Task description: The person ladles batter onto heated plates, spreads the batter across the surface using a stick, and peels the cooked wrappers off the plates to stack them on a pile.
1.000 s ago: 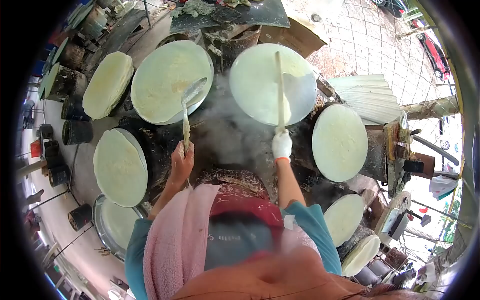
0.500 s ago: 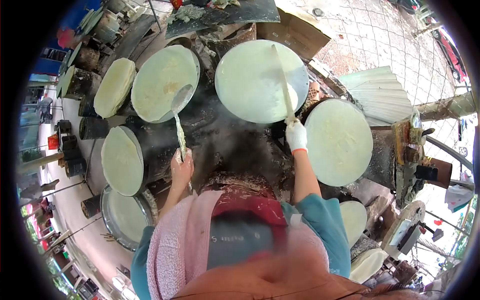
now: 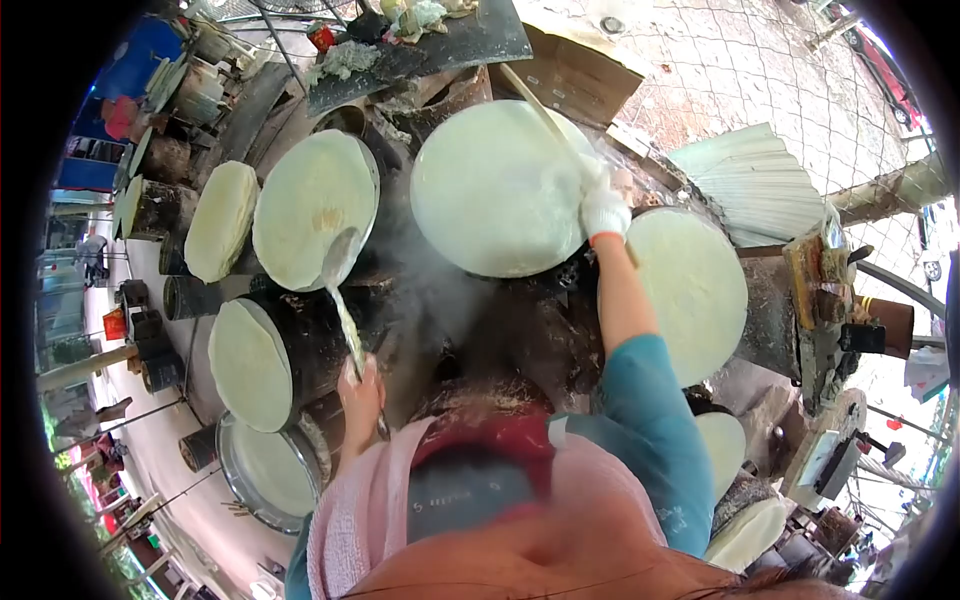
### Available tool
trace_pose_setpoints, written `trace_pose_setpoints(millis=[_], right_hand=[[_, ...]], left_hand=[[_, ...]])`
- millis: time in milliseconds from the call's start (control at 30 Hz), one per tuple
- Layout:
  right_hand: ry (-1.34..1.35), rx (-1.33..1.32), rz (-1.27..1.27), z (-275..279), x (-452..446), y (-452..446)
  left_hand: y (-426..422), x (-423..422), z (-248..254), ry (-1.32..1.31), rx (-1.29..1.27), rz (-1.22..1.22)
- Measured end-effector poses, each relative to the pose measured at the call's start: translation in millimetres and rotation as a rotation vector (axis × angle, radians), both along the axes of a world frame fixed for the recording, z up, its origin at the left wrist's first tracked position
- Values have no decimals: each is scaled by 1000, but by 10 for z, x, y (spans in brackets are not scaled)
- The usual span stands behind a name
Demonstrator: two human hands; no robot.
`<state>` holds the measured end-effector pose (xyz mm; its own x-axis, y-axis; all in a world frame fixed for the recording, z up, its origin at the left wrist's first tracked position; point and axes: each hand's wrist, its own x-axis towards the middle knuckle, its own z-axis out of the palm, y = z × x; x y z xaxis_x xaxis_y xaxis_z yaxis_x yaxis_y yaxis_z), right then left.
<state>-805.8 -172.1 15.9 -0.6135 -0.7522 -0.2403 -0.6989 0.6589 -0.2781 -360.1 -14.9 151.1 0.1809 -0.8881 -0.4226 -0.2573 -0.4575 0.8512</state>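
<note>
My left hand (image 3: 362,390), bare and smeared with pale batter, is closed round the handle of a long metal ladle (image 3: 340,258). The ladle's bowl overlaps the near edge of a round pan (image 3: 310,195) covered by a pale sheet with a browned patch. My right hand (image 3: 606,212), in a white glove with an orange cuff, grips a long flat wooden stick (image 3: 540,108). That stick slants over the right side of a large round griddle (image 3: 490,190) coated with pale batter, its far end beyond the rim. Steam drifts near the griddle's left edge.
Further round pans with pale sheets surround me: one at right (image 3: 690,300), one at left (image 3: 250,365) and several more. A dark board (image 3: 450,45) and a cardboard box (image 3: 575,80) lie beyond the griddle. Wire mesh (image 3: 740,70) stands at the upper right.
My right hand has moved outward to the griddle's right edge, and the wooden stick now slants farther over the far rim. My left hand keeps the ladle beside the pan. The view has shifted slightly.
</note>
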Motion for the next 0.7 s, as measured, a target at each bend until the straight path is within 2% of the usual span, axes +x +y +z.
trace_pose_setpoints(millis=[33,200,233,300,333,367,400,467,500,567,600,700], right_hand=[[103,-74,57,22,-95,-159],[-9,-115,225,442,53,-352],[-50,-371,283,220,126,-186],[-297,-751,387,352,403,372],[-488,-645,233,494,561,736],[-875,-875,34,-35,611,956],[-686,-924,-68,-66,669,1207],[-910,-781,-448,-446,785,1622],[-1173,-594,-674,-149,942,1715],[-1314,-372,-649,274,1128,1897],[-1365,-461,-618,9,1131,1906],[-1291,-491,-613,12,797,1914]], left_hand=[[39,26,27,-3,19,17],[91,61,83,-52,9,45],[78,56,91,-40,-4,31],[27,21,83,-5,-34,7],[-8,-12,77,18,-46,10],[-53,-45,72,36,-43,-8],[-93,-83,67,53,-38,-25],[-151,-208,106,88,-35,-62],[-178,-285,136,115,-38,-89],[-232,-335,43,183,-37,-127],[-240,-406,79,201,-14,-115],[-214,-519,94,219,-22,-125]])
